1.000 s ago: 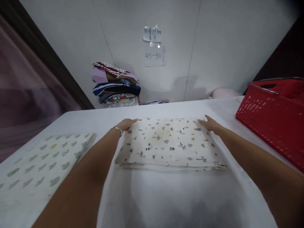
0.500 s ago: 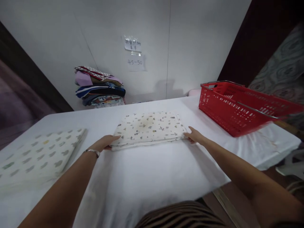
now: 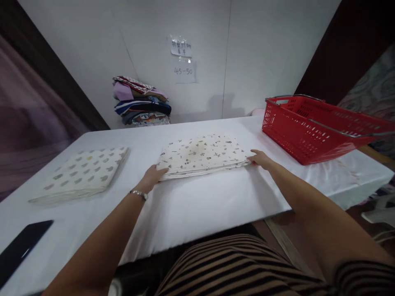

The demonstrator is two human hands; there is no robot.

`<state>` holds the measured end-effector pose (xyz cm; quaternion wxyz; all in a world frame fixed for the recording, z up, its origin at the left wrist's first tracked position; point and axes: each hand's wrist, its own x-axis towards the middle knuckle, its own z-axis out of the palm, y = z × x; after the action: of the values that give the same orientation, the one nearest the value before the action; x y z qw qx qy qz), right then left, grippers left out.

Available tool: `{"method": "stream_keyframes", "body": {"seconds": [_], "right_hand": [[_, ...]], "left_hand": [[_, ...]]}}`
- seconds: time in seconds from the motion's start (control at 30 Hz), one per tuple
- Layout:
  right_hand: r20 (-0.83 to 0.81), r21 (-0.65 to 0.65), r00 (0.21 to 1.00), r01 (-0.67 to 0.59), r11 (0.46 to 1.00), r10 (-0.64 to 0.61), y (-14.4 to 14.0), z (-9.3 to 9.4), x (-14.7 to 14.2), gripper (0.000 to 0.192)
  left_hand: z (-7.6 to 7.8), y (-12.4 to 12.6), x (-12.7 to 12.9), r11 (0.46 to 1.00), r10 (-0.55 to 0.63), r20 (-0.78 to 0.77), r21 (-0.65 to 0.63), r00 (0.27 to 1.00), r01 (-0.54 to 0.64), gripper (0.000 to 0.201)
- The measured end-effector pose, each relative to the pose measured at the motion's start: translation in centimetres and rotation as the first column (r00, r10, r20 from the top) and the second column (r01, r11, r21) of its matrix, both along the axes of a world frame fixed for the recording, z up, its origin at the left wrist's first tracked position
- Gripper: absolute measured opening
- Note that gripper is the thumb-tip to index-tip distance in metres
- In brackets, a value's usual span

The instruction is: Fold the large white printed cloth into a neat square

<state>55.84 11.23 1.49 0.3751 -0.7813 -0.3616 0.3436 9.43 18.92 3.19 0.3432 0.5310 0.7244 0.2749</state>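
So: folded white printed cloth (image 3: 203, 155) lies flat on the white-covered table (image 3: 197, 209), in front of the wearer, between a second folded cloth (image 3: 84, 170) on the left and a red plastic basket (image 3: 293, 133) on the right.

Left hand (image 3: 152, 177) at the near left corner, closed lightly on it: thumb on top, other fingers mostly hidden at the edge. Right hand (image 3: 260, 159) at the near right corner, fingertips against the edge, one digit raised clear; cannot tell whether it pinches the layers or only touches them.

Step in hand looks like squaring the near edge. Best done, I judge, with both corners taken through all the layers, an even, gentle outward pull, and the stack low against the table so the folds don't slide apart. A pull from one side alone would probably skew it.

Cloth itself: off-white, scattered small grey-green motifs, a dull yellowish-brown patch near the middle. Several layers show along the near edge, not quite flush, slightly wavy. That edge runs a little aslant, right end farther from the wearer. Looks soft, likely to crease easily.
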Motion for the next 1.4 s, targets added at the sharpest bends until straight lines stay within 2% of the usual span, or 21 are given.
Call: {"method": "stream_keyframes", "body": {"seconds": [0.1,0.2,0.27,0.33,0.37,0.43,0.47,0.53,0.57,0.63,0.67,0.73,0.9,1.0,1.2,1.3,1.4], "right_hand": [[0.048,0.017,0.999,-0.026,1.0,0.025,-0.9,-1.1,0.3,0.065],[0.181,0.017,0.981,-0.072,0.997,0.067,-1.4,-2.1,0.6,0.063],[0.37,0.036,0.925,-0.108,0.993,0.087,-1.6,-2.3,1.1,0.058],[0.589,0.127,0.804,-0.191,0.973,0.081,-1.9,-2.0,1.2,0.045],[0.677,0.19,0.732,-0.276,0.942,0.078,-2.0,-1.8,1.0,0.038],[0.782,0.273,0.612,-0.504,0.819,0.116,-2.0,-1.5,-0.2,0.029],[0.809,0.282,0.564,-0.619,0.733,0.165,-1.9,-1.3,-1.2,0.027],[0.84,0.246,0.463,-0.79,0.561,0.283,-1.5,-1.2,-3.7,0.024],[0.846,0.216,0.416,-0.839,0.499,0.333,-1.3,-1.2,-4.9,0.024],[0.849,0.164,0.351,-0.886,0.433,0.396,-0.7,-1.4,-7.0,0.024],[0.848,0.147,0.335,-0.893,0.425,0.412,-0.4,-1.6,-7.7,0.025],[0.843,0.129,0.327,-0.894,0.43,0.427,0.2,-1.9,-8.5,0.025],[0.818,0.129,0.351,-0.884,0.45,0.456,0.9,-2.6,-8.4,0.027],[0.812,0.157,0.385,-0.868,0.471,0.439,0.6,-2.7,-8.5,0.027],[0.808,0.209,0.435,-0.842,0.497,0.397,0.2,-2.6,-9.0,0.021],[0.81,0.189,0.416,-0.853,0.487,0.414,0.4,-2.6,-9.1,0.02],[0.817,0.201,0.402,-0.871,0.449,0.414,0.5,-2.7,-9.2,0.021]], "left_hand": [[-1.0,-2.4,-0.5,0.996,-0.085,-0.125,-0.013,0.988,0.084,0.064],[-1.5,-3.6,-0.7,0.989,-0.138,-0.336,-0.005,0.932,0.145,0.068],[-1.5,-3.9,-0.6,0.985,-0.155,-0.465,-0.002,0.871,0.174,0.073],[-1.3,-4.2,-0.5,0.979,-0.125,-0.579,0.062,0.806,0.197,0.073],[-1.3,-4.4,-0.3,0.966,-0.1,-0.625,0.124,0.774,0.226,0.069],[-1.2,-4.7,0.4,0.899,-0.084,-0.681,0.263,0.727,0.351,0.054],[-1.3,-4.9,1.0,0.842,-0.117,-0.694,0.31,0.711,0.441,0.046],[-1.6,-5.2,2.7,0.701,-0.261,-0.694,0.342,0.671,0.626,0.032],[-1.8,-5.3,3.7,0.628,-0.346,-0.685,0.338,0.641,0.701,0.028],[-2.3,-5.2,5.6,0.527,-0.454,-0.674,0.323,0.582,0.786,0.023],[-2.5,-5.2,6.4,0.5,-0.482,-0.673,0.315,0.561,0.807,0.022],[-2.9,-4.8,7.6,0.48,-0.505,-0.67,0.304,0.543,0.823,0.02],[-3.7,-4.0,8.2,0.487,-0.526,-0.626,0.333,0.576,0.807,0.018],[-4.0,-4.0,8.3,0.471,-0.509,-0.65,0.339,0.564,0.815,0.017],[-3.9,-4.7,9.7,0.374,-0.454,-0.746,0.336,0.487,0.864,0.022],[-3.4,-4.7,10.5,0.34,-0.469,-0.753,0.328,0.461,0.882,0.022],[-3.2,-4.6,11.3,0.328,-0.473,-0.758,0.322,0.45,0.888,0.021]]}}
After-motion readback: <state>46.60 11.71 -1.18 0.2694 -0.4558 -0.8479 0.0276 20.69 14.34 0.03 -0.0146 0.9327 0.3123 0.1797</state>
